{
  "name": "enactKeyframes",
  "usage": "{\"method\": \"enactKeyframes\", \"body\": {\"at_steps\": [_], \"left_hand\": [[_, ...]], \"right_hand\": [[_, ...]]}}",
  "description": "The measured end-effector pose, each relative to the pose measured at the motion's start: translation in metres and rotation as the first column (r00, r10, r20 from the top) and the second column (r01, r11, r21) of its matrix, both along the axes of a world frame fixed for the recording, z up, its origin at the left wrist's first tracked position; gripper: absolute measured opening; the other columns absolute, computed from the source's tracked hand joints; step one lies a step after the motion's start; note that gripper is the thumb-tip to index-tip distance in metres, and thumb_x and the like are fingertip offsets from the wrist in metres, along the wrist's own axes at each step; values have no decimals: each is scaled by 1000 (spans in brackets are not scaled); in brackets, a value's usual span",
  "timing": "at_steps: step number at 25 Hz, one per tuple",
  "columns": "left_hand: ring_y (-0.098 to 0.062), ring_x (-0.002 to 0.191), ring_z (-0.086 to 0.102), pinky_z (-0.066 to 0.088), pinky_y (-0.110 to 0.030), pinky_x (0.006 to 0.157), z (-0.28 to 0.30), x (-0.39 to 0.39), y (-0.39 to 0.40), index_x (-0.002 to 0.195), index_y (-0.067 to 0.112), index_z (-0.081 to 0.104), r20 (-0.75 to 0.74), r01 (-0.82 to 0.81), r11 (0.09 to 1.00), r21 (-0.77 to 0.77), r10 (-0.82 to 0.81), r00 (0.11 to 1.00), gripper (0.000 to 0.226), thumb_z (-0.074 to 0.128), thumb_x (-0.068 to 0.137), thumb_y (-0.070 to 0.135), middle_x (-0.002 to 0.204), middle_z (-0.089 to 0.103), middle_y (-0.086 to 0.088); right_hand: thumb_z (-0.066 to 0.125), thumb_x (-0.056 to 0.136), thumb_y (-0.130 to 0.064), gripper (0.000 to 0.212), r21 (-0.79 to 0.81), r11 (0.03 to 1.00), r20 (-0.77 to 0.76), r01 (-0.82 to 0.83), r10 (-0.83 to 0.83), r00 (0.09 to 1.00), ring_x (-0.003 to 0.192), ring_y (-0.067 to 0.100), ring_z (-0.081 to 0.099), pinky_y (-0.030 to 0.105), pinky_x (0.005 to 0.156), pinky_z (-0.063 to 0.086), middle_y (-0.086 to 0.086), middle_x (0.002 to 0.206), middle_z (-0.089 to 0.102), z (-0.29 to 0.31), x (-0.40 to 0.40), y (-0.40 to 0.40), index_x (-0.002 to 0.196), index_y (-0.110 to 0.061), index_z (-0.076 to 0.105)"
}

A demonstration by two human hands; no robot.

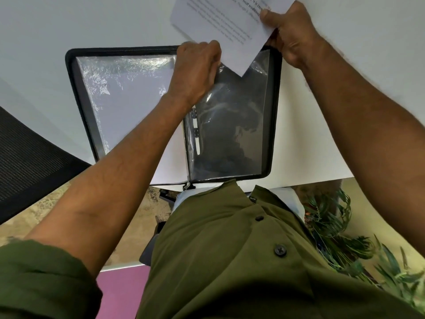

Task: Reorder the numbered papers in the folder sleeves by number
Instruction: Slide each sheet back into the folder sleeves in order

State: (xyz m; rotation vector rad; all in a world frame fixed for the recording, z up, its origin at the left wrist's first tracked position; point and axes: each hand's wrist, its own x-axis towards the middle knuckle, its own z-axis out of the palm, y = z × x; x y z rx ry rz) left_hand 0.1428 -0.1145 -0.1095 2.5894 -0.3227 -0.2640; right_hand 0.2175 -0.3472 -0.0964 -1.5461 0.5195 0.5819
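A black zip folder (69, 65) lies open on the white table. Its left page is a clear sleeve (124, 93) with a white sheet inside. The right sleeve (234, 130) looks dark and empty. My right hand (289, 31) grips a white printed paper (220, 21) by its right edge, tilted, with its lower corner at the top opening of the right sleeve. My left hand (195, 65) pinches the top edge of that right sleeve near the spine. No number on the paper is readable.
The white table (345, 88) spreads around the folder. A black mesh chair (27, 162) stands at the left. Green plant leaves (340, 226) sit at the lower right below the table edge. A zip pull (186, 186) hangs at the folder's near edge.
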Motion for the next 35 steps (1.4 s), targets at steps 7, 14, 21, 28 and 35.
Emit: {"method": "enactKeyframes", "body": {"at_steps": [7,14,21,28,35], "left_hand": [[-22,104,54,28,-41,99,2,0,-2,107,21,61,-13,0,998,58,1,1000,16,47,100,26,104,62,-1],[-17,108,54,23,-36,94,-2,8,6,114,27,60,-54,-15,1000,-1,15,998,19,50,101,36,104,64,7],[-20,117,52,22,-42,98,-9,18,25,115,31,63,-71,4,996,93,3,998,22,50,100,41,111,68,8],[-12,102,54,46,-24,88,-24,24,34,119,14,56,-209,-441,882,-166,405,890,31,61,93,30,113,57,0],[-6,78,62,58,-30,80,-22,48,45,84,20,59,-530,-751,564,-343,544,650,12,61,95,24,84,63,4]], "right_hand": [[63,100,-12,37,-53,968,-109,-244,237,965,111,16,71,31,88,60,4,128,70,11,8,-12,136,-8,56],[68,97,-21,47,-149,929,-121,-339,323,939,110,14,72,33,91,60,0,127,71,11,18,-27,141,-9,54],[67,99,-25,48,-241,811,-178,-532,502,846,109,13,71,33,96,58,2,131,68,8,28,-25,141,-8,54],[69,96,-21,52,-247,639,-262,-729,680,685,101,13,67,27,91,55,0,132,63,12,28,-8,144,-10,53],[73,93,-26,54,-308,414,-340,-857,793,505,121,26,59,36,103,46,2,139,62,24,30,-3,144,-16,55]]}}
